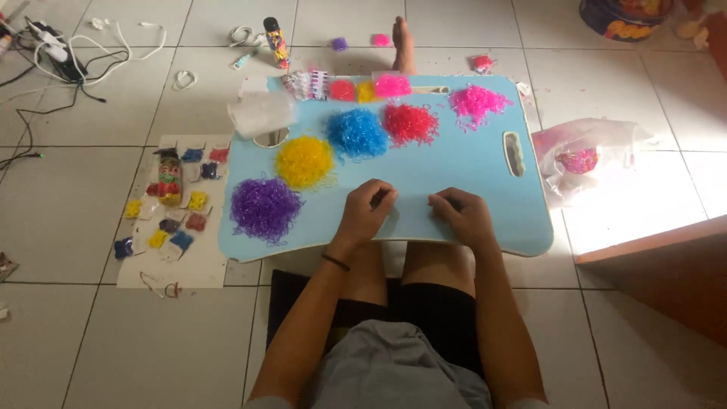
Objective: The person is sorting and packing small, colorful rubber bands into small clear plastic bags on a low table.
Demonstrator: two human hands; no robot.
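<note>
While both hands rest on the blue lap tray [469, 163], left hand [367, 212] grip clenched, right hand [462, 216] grip clenched, purple band pile [265, 208] nearby

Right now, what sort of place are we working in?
Probably a room at home: the person sits on a tiled floor at a light blue lap tray, with charger cables lying about.

lap table [462, 170] – light blue | band heaps – purple [265, 208], yellow [304, 161], blue [357, 132], red [410, 123], pink [477, 101]
</note>
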